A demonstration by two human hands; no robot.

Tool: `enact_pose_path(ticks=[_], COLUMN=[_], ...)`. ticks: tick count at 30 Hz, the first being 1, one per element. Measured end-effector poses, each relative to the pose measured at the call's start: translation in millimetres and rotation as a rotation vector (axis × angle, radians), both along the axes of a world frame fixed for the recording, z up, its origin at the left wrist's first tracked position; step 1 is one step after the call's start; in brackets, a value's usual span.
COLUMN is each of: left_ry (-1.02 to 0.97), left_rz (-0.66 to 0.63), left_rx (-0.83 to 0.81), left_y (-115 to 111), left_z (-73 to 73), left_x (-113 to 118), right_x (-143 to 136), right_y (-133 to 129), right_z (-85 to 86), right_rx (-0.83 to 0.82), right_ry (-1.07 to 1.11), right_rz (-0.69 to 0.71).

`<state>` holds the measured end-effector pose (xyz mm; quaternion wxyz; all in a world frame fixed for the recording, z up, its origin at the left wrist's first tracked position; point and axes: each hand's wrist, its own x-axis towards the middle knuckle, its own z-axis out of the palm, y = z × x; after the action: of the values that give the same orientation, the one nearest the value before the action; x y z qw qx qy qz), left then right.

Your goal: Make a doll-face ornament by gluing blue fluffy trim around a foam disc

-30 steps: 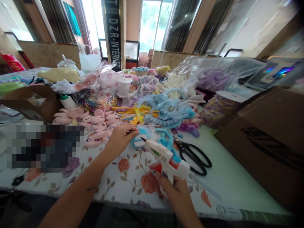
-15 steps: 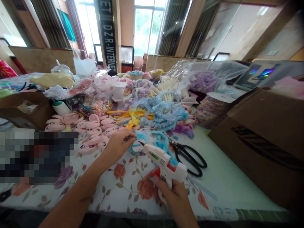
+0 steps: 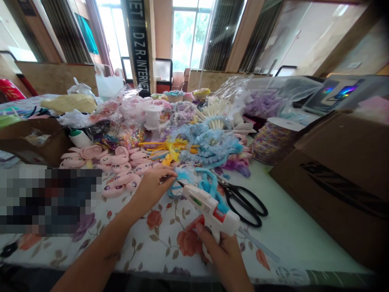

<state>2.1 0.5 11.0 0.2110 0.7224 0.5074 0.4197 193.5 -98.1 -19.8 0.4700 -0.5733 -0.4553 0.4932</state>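
My right hand (image 3: pixel 223 253) is wrapped round the grip of a white hot glue gun (image 3: pixel 205 205) with a red trigger, and a clear glue stick (image 3: pixel 259 243) sticks out of its back. The gun's dark nozzle points up and left, close to the fingertips of my left hand (image 3: pixel 158 180). Those fingers are pinched on a light-blue fluffy piece (image 3: pixel 185 175), partly hidden by the hand and the gun. Blue ribbon (image 3: pixel 208 182) lies just behind the gun. To its right are black-handled scissors (image 3: pixel 247 202).
Several pink plush animal-face pieces (image 3: pixel 117 184) lie left of my hands. Yellow sticks (image 3: pixel 152 145), blue ruffled trim (image 3: pixel 203 150) and plastic bags crowd the back. A spool (image 3: pixel 273 140) and a large cardboard box (image 3: pixel 337 178) stand at the right, an open brown box (image 3: pixel 36 142) at the left.
The view has shifted very slightly. The glue gun's nozzle stays close to my left fingertips, and both hands keep nearly the same pose.
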Motion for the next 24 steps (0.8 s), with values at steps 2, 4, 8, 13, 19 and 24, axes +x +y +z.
enact_pose_path(ticks=[2,4,8,13,19,24], left_ry=[-0.002,-0.002,-0.017,-0.023,-0.021,-0.018], left_rz=[-0.005,-0.015,-0.033,-0.037,-0.034,-0.025], left_rx=[0.003,0.009,0.026,0.03,0.015,0.02], left_y=[0,-1,-1,-2,-2,-2], left_z=[0.4,0.7,0.6,1.4,2.6,2.8], left_x=[0,0,1,1,1,1], right_x=[0,1,2,3,1,-1], right_y=[0,0,0,0,1,0], right_z=[-0.7,-2.6,-8.8,-14.6,-6.3,1.4], right_rx=[-0.024,-0.034,-0.015,0.023,0.067,0.071], right_ry=[-0.007,-0.009,-0.027,-0.083,-0.091,-0.105], right_rz=[0.018,0.025,0.034,0.033,0.021,-0.004])
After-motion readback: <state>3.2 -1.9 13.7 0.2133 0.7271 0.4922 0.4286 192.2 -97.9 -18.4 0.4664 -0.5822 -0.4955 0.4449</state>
